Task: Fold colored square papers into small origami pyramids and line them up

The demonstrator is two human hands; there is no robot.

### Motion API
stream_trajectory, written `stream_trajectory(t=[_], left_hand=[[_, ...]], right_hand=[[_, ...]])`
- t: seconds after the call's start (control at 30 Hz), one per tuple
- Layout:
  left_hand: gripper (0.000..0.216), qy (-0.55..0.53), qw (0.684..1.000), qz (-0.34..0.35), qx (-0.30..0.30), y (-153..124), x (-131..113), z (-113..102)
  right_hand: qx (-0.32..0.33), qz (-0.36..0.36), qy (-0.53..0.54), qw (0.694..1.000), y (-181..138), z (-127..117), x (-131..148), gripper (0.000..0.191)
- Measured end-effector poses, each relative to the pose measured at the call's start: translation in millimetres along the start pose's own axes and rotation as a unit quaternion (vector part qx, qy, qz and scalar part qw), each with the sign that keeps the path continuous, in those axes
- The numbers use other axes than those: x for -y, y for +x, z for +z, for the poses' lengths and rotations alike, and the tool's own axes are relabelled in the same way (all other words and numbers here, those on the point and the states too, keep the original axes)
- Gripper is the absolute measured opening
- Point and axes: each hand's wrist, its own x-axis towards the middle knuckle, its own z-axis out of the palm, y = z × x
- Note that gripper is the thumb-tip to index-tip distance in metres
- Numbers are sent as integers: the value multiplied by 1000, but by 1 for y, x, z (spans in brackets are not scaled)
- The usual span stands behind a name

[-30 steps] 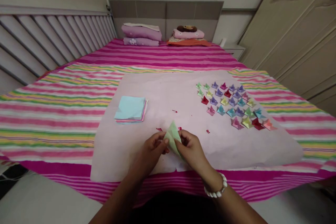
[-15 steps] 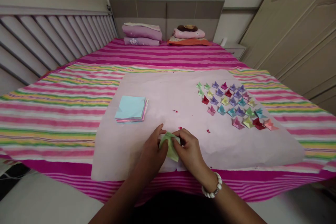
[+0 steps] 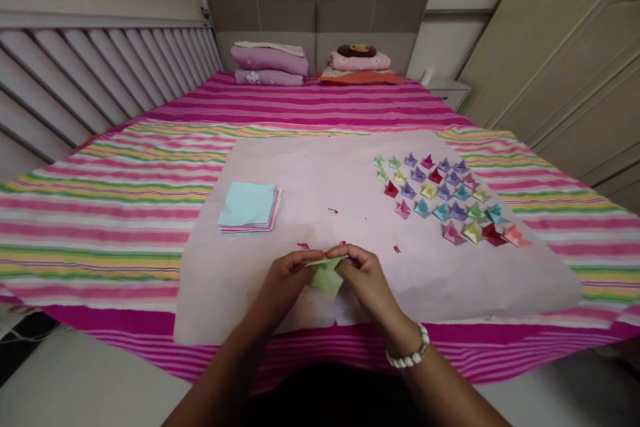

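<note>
Pinching one green paper (image 3: 327,281) between two hands, part-folded by my reading, low over the pale sheet (image 3: 300,167) on the bed (image 3: 125,213).

On my feed, the fingers of the left hand (image 3: 286,277) are closed on the paper's left side and those of the right hand (image 3: 367,277) on its right, with a corner pointing down toward me. Finished, as far as I can tell: the small folded shapes (image 3: 444,193) set in rows at the sheet's right. Unfinished, I judge: this green piece, plus the stack of flat squares (image 3: 249,205) at left, uncountable from here. Small red scraps (image 3: 397,249) lie beyond and beside the hands.
</note>
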Motion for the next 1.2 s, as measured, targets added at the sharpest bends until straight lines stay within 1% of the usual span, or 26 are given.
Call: stream_trajectory(t=[0.07,0.1,0.17,0.23,0.3,0.4,0.47,0.57,0.63,0.7,0.77,0.83,0.93,1.0,1.1,1.2], left_hand=[[28,-52,998,-24,20,1,-2,-1],[29,-82,995,-33,35,1,-3,-1],[30,-149,986,-39,60,2,-4,-1],[32,-219,972,-47,70,3,-5,-1],[34,-282,955,-70,61,4,-4,-2],[40,-331,938,-87,49,4,-3,-2],[39,-320,943,-71,66,4,-3,-1],[32,-261,958,-48,107,2,-4,3],[26,-228,966,-36,113,1,-5,5],[23,-210,972,-28,98,0,-6,7],[21,-190,979,-34,66,0,-4,8],[23,-142,989,-35,21,0,-2,7],[28,-54,998,-5,-34,1,0,5],[28,-38,998,15,-39,3,-1,5],[30,-53,998,18,-22,6,-4,5],[30,-41,998,33,-23,6,-7,5]], right_hand=[[12,24,47,999,0,0,3,9],[21,32,75,996,1,-1,5,12],[41,44,131,990,2,-2,8,22],[50,47,177,982,2,-4,10,33],[56,43,191,979,1,-7,10,39],[84,32,148,985,-1,-10,5,41],[92,27,105,990,-2,-10,1,41],[71,24,59,995,-2,-6,-4,28],[61,28,51,996,-2,-3,-4,25],[59,29,55,996,-3,-1,-3,26],[58,30,59,996,-4,1,-1,26],[53,32,60,996,-5,1,0,25],[43,31,57,997,-7,2,-1,26],[45,36,53,997,-8,2,-3,26],[63,50,54,995,-10,2,-5,27],[78,52,60,994,-11,3,-6,25]])
